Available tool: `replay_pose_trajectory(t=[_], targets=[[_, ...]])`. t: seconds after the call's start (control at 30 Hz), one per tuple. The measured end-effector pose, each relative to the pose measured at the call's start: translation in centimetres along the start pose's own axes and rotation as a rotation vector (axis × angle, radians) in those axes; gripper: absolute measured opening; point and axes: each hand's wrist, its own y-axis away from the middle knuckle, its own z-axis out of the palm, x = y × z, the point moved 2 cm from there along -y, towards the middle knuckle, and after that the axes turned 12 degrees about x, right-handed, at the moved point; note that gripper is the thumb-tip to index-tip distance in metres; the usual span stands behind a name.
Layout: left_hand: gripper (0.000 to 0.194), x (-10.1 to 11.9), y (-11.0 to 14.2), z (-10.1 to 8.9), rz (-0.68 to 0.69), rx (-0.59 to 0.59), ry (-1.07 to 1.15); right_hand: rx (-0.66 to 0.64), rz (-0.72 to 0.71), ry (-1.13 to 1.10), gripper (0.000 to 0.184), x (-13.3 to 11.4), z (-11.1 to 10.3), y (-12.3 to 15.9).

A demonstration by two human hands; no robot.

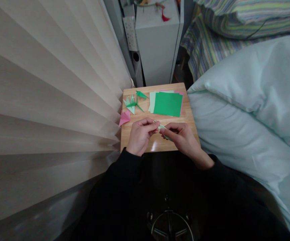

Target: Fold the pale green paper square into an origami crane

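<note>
Between my two hands, just above the front part of a small wooden table (157, 146), is a narrow piece of folded light green paper (163, 127). My left hand (143, 130) pinches its left end with thumb and fingertips. The right end is gripped by my right hand (178, 134), thumb on top; much of the paper is hidden by the fingers. Beyond the hands lies a stack of paper sheets, with a dark green sheet (168, 104) on top and light green and pink edges showing. Several green folded paper figures (135, 104) sit at the back left.
A pink folded paper piece (124, 117) lies at the table's left edge, against a pleated curtain (59, 83). Pale blue bedding (240, 110) borders the right side. Behind the table stands a white cabinet (157, 50). A wheeled chair base (169, 224) shows below.
</note>
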Motion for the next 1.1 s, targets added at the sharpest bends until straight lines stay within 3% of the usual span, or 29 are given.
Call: replay_pose_trajectory(t=[0.33,0.43,0.5,0.57,0.63,0.77,0.93,1.1], targets=[[0.017,-0.2,-0.3,0.2,-0.153,0.058,0.035,-0.003,0.006,-0.030,0.036,0.3,0.1,-0.2],[0.012,0.5,-1.2,-0.5,-0.187,0.102,0.080,-0.004,-0.004,0.014,0.033,0.5,0.0,-0.1],[0.017,1.4,-1.9,-1.4,-0.149,0.194,0.162,0.003,0.009,0.031,0.030,0.8,-0.1,0.0],[0.021,2.0,-2.3,-2.0,-0.007,0.240,0.163,0.043,0.039,-0.004,0.029,1.0,-0.1,-0.2],[0.023,1.9,-2.0,-1.8,0.064,0.202,0.052,0.122,0.079,-0.084,0.029,1.1,-0.1,-0.4],[0.031,0.0,-0.5,-0.1,0.029,-0.015,-0.159,0.194,0.112,-0.176,0.028,1.1,0.0,-0.7],[0.028,-0.5,-0.3,0.5,0.117,-0.036,-0.236,0.096,-0.036,-0.029,0.026,0.4,0.0,-0.4],[0.026,-0.3,-0.7,0.1,0.182,-0.031,-0.323,0.195,-0.076,0.015,0.021,0.3,-0.6,-0.7]])
